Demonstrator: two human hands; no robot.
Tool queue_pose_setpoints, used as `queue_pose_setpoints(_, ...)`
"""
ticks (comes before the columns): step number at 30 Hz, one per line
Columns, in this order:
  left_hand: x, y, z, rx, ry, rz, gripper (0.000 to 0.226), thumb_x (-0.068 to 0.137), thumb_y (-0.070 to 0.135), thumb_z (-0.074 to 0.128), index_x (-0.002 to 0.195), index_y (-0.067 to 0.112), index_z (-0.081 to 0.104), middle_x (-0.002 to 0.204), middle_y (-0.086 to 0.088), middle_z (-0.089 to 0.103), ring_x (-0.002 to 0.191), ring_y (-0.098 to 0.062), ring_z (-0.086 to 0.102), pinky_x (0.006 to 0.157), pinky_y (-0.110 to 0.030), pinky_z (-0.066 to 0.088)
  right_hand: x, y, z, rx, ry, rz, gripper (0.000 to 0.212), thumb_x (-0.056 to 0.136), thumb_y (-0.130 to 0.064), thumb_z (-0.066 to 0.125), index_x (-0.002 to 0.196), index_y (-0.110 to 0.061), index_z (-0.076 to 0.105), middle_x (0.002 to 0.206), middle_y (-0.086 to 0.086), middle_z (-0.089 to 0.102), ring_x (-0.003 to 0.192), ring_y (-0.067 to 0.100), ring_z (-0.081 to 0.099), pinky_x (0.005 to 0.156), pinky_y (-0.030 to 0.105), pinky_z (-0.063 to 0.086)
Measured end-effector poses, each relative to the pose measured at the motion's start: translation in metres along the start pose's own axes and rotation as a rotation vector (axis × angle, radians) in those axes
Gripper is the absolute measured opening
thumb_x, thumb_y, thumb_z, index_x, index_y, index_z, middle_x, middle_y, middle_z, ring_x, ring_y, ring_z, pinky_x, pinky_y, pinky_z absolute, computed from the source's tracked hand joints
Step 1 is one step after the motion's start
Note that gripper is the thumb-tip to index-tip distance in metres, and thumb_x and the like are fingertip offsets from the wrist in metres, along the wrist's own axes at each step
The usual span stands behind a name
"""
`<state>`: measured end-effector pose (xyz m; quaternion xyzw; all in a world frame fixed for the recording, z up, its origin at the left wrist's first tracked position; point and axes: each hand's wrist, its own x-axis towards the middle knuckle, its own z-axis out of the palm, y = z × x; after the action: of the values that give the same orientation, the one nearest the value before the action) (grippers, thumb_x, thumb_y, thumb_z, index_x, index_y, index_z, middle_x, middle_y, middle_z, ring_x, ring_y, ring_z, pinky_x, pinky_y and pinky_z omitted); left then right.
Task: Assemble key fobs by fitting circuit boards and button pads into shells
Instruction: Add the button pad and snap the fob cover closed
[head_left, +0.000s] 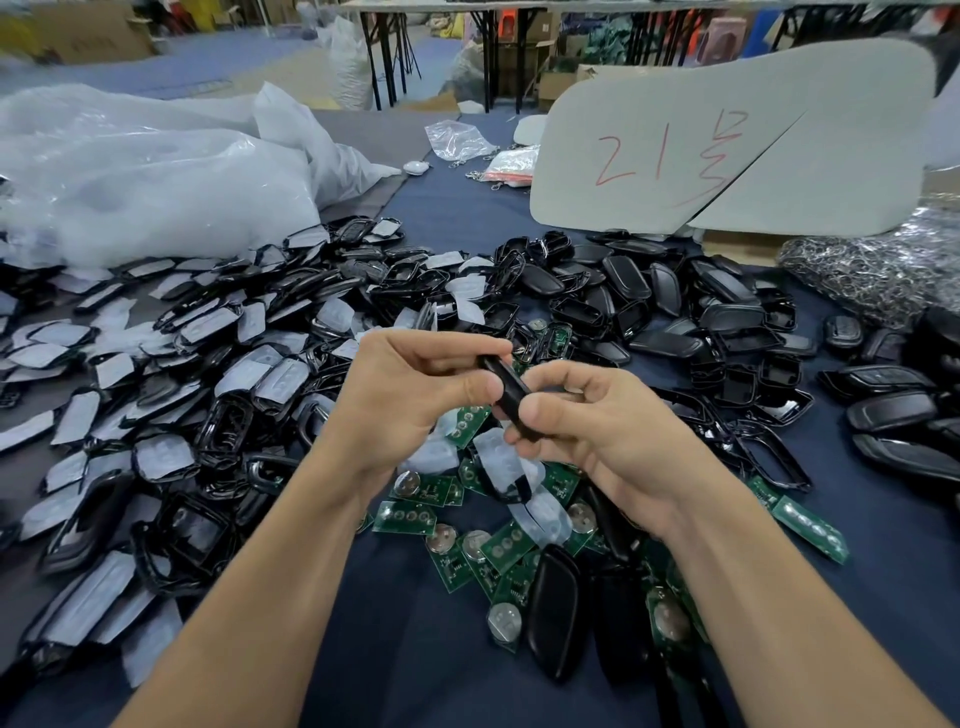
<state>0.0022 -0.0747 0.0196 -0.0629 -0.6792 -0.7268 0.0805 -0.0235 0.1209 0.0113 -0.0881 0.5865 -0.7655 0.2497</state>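
Note:
A black key fob shell (508, 391) is held edge-on above the table between both hands. My left hand (415, 400) grips its upper end, thumb pressed on the side. My right hand (597, 421) pinches its lower end with thumb and curled fingers. Under the hands lie several green circuit boards (506, 545) with coin cells and translucent button pads (501, 457). A closed black fob (555, 613) lies near the front.
A heap of black front frames with white pads (171, 395) fills the left. Black back shells (675, 301) pile up at the right, key rings (878, 270) far right. Plastic bags (145, 176) and a white board (727, 150) stand behind on the dark blue cloth (395, 644).

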Motion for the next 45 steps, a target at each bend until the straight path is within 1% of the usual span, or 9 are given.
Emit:
queue_pose_setpoints(3, 0.0, -0.002, 0.005, 0.041, 0.124, -0.004, 0.027, 0.064, 0.002, 0.086, 0.089, 0.013, 0.083, 0.084, -0.01, 0.081, 0.077, -0.018, 0.079, 0.072, -0.02, 0.06, 0.002, 0.005, 0.004, -0.122, 0.157, -0.108, 0.022, 0.084, -0.006, 0.081, 0.088, -0.011, 0.059, 0.08, 0.019, 0.074, 0.072, 0.035, 0.074, 0.065, 0.035, 0.064)
queue_pose_setpoints(6, 0.0, -0.007, 0.008, 0.113, 0.205, -0.024, 0.028, 0.069, -0.002, 0.089, 0.088, 0.019, 0.085, 0.085, -0.008, 0.081, 0.081, -0.023, 0.08, 0.076, -0.027, 0.063, 0.003, 0.011, 0.01, -0.397, 0.241, -0.245, 0.025, 0.081, -0.004, 0.079, 0.085, -0.019, 0.059, 0.075, 0.013, 0.077, 0.072, 0.047, 0.07, 0.074, 0.058, 0.06)
queue_pose_setpoints(9, -0.001, -0.009, 0.009, 0.112, 0.213, -0.045, 0.025, 0.072, 0.0, 0.09, 0.091, 0.016, 0.085, 0.087, -0.008, 0.081, 0.084, -0.025, 0.08, 0.077, -0.03, 0.063, 0.002, 0.012, 0.011, -0.407, 0.267, -0.288, 0.025, 0.079, -0.004, 0.078, 0.084, -0.023, 0.063, 0.074, 0.011, 0.077, 0.071, 0.043, 0.072, 0.074, 0.063, 0.059)
queue_pose_setpoints(17, 0.0, -0.002, 0.003, -0.037, 0.012, -0.163, 0.025, 0.076, 0.021, 0.078, 0.099, 0.027, 0.085, 0.104, -0.008, 0.081, 0.094, -0.021, 0.078, 0.076, -0.025, 0.062, 0.004, 0.009, 0.008, -0.136, 0.266, -0.198, 0.015, 0.087, 0.009, 0.075, 0.093, 0.0, 0.064, 0.08, 0.017, 0.077, 0.064, 0.03, 0.074, 0.062, 0.032, 0.061)
queue_pose_setpoints(23, 0.001, -0.005, 0.0, -0.115, -0.008, -0.266, 0.026, 0.075, 0.024, 0.079, 0.101, 0.022, 0.085, 0.111, -0.01, 0.08, 0.099, -0.021, 0.077, 0.077, -0.025, 0.061, 0.003, 0.006, 0.01, -0.044, 0.274, -0.153, 0.009, 0.091, 0.007, 0.07, 0.091, -0.002, 0.069, 0.078, 0.015, 0.076, 0.058, 0.027, 0.072, 0.056, 0.027, 0.06)
queue_pose_setpoints(29, 0.001, -0.01, 0.003, -0.057, -0.048, -0.187, 0.057, 0.065, 0.003, 0.09, 0.118, 0.019, 0.077, 0.112, -0.012, 0.079, 0.102, -0.024, 0.076, 0.086, -0.028, 0.059, 0.002, 0.004, 0.009, 0.076, 0.298, -0.075, 0.006, 0.094, 0.002, 0.069, 0.1, 0.0, 0.072, 0.083, 0.018, 0.077, 0.06, 0.025, 0.072, 0.056, 0.024, 0.058)
queue_pose_setpoints(36, 0.001, -0.012, 0.005, -0.071, 0.006, -0.149, 0.045, 0.064, 0.011, 0.086, 0.108, 0.019, 0.082, 0.107, -0.012, 0.08, 0.102, -0.025, 0.078, 0.084, -0.025, 0.06, 0.002, 0.008, 0.004, -0.517, 0.322, -0.304, 0.042, 0.072, -0.011, 0.086, 0.107, -0.034, 0.08, 0.099, -0.02, 0.078, 0.097, -0.003, 0.073, 0.09, 0.024, 0.057)
queue_pose_setpoints(42, 0.001, -0.01, 0.006, -0.021, 0.025, -0.148, 0.054, 0.063, 0.01, 0.087, 0.116, 0.011, 0.076, 0.105, -0.011, 0.081, 0.1, -0.025, 0.078, 0.083, -0.025, 0.06, 0.004, 0.009, -0.001, -0.4, 0.266, -0.239, 0.042, 0.067, -0.001, 0.089, 0.101, -0.024, 0.082, 0.093, -0.005, 0.081, 0.089, 0.014, 0.078, 0.085, 0.033, 0.061)
queue_pose_setpoints(45, 0.001, -0.007, 0.005, -0.042, 0.025, -0.135, 0.052, 0.064, 0.005, 0.086, 0.114, 0.009, 0.076, 0.104, -0.012, 0.08, 0.098, -0.025, 0.079, 0.081, -0.026, 0.061, 0.004, 0.007, -0.003, -0.207, 0.179, -0.198, 0.039, 0.072, 0.008, 0.085, 0.1, -0.019, 0.081, 0.094, 0.004, 0.081, 0.086, 0.024, 0.079, 0.075, 0.026, 0.06)
